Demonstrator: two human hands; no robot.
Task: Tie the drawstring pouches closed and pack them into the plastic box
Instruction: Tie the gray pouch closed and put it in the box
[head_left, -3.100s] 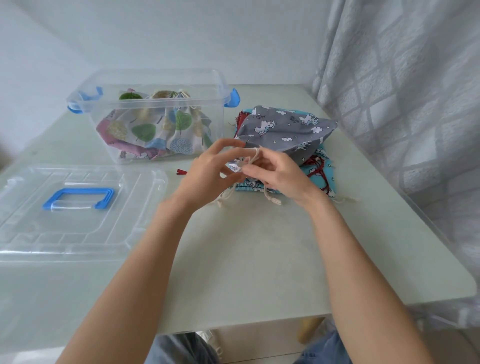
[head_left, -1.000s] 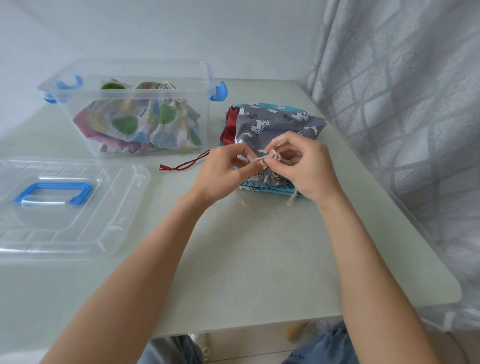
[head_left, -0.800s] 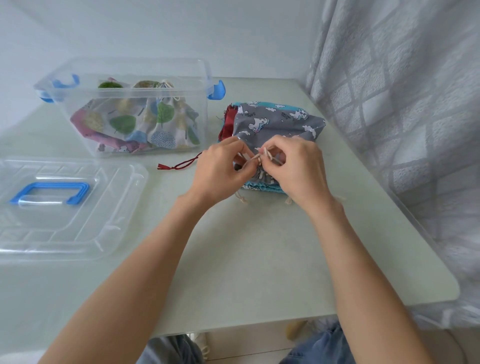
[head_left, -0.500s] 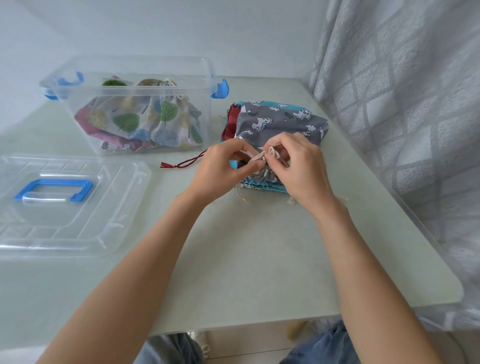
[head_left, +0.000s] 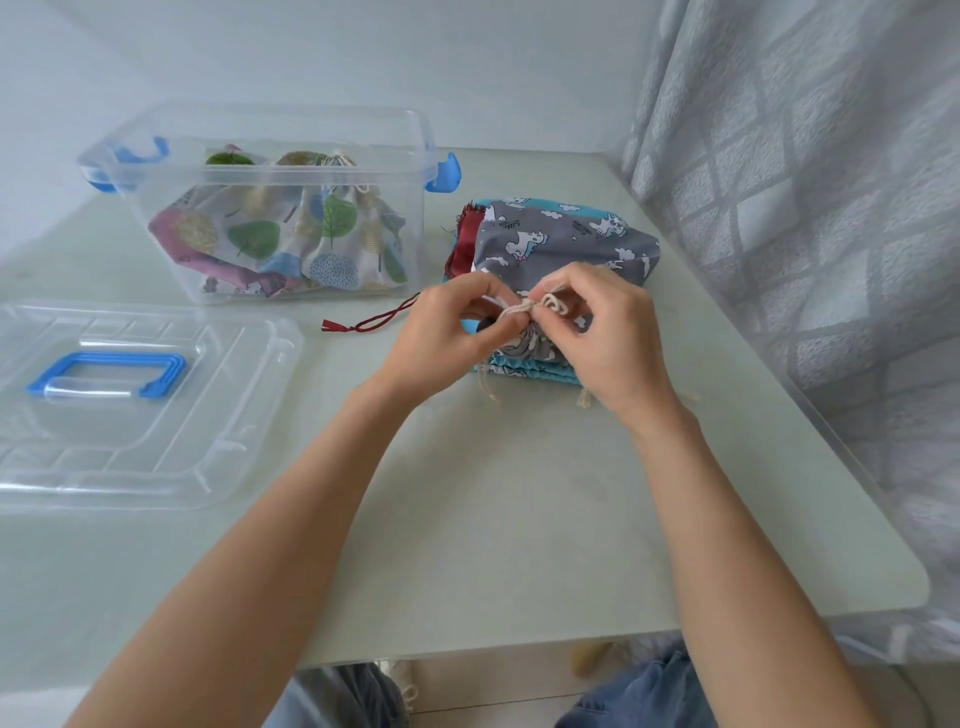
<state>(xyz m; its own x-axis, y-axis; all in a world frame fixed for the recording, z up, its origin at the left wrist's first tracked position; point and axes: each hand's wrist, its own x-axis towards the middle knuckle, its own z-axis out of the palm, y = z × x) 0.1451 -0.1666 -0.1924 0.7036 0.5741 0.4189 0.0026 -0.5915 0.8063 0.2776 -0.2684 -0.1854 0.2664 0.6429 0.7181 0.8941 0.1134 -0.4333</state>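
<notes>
Tying the cream drawstring (head_left: 524, 307) of the grey unicorn pouch (head_left: 558, 244) appears to be the step in hand, so the task looks partway through; the plastic box (head_left: 311, 130) at the back left of the desk (head_left: 509, 493) already holds at least one tree-print pouch (head_left: 311, 241) with its neck gathered, together with some pink patterned fabric beside it, though how many pouches lie in there cannot be told; the grey pouch sits on top of a small pile just right of the box, with a teal pouch (head_left: 524, 370) under it and a red one (head_left: 466, 241) showing at the left edge, its red cord (head_left: 374, 321) trailing over the desk towards the box; those lower ones seem yet to be tied and packed, and the clear lid (head_left: 130, 431) with its blue handle lies off the box at the left; the left hand (head_left: 447, 338) has its thumb and forefinger closed together on the cord at the pouch's bunched neck; the right hand (head_left: 608, 338) has its fingers (head_left: 566, 286) curled, pinching a small loop of the same cord; both hands are clamped on the drawstring just above the pile, nearly touching each other; the knot looks unfinished.
</notes>
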